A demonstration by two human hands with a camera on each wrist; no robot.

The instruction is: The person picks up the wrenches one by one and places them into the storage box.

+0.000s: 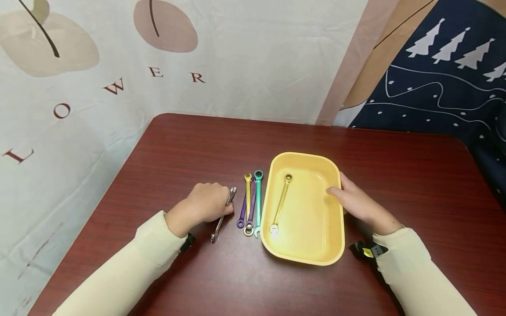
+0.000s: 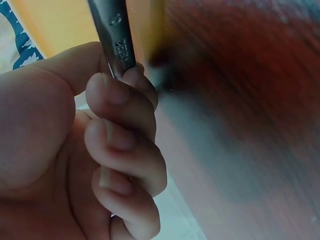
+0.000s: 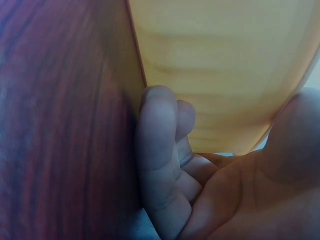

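Silver wrench pinched by left fingers, four coloured wrenches nearby, one yellow tray holding one gold wrench, right fingers gripping its side

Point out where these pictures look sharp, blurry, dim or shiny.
Head view: fairly even light, with a pale glint on the lower end of the yellow wrench inside the yellow tray; left wrist view: the tabletop is blurred, but the left hand and stamped silver wrench look clearer; right wrist view: dim, the right hand shaded.
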